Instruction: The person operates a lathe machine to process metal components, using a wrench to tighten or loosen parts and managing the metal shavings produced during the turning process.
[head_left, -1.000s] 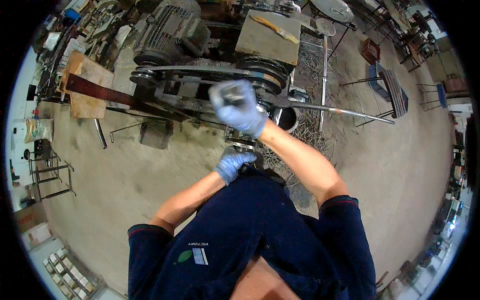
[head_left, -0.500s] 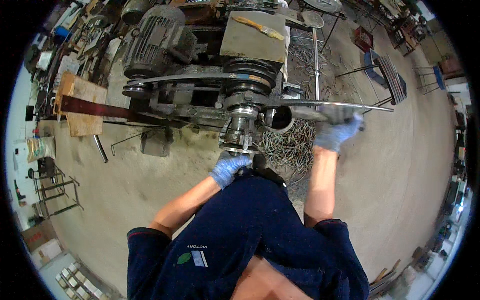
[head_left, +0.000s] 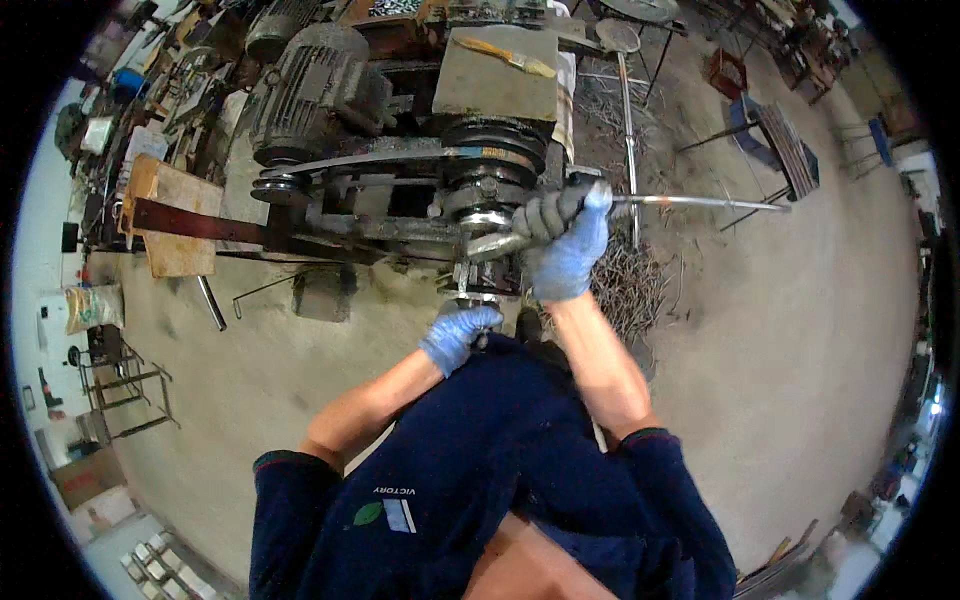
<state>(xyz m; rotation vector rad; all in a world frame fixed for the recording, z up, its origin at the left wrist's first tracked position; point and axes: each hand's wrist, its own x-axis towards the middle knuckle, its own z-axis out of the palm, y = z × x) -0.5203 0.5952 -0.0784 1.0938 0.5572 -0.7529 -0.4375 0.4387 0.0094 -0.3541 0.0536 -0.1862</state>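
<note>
1. Right hand [head_left: 565, 245], blue-gloved, clamped around long shiny steel rod [head_left: 690, 203], right at grimy belt-driven machine [head_left: 440, 190].
2. Rod reaching out rightward over concrete floor [head_left: 800, 330].
3. Left hand [head_left: 457, 335], also gloved, curled closed low beneath machine's spindle; what's inside, impossible to tell.
4. Tangle of metal scrap [head_left: 625, 285] just beside right hand.

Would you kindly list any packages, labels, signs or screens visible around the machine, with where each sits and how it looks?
Sack: on the floor at far left, bulging, pale with yellowish print.
Cardboard box: lower left floor, brown, rectangular.
Shirt badge: on the dark blue shirt, green leaf shape beside a pale blue and white rectangle.
No screens or signs can be made out.
</note>
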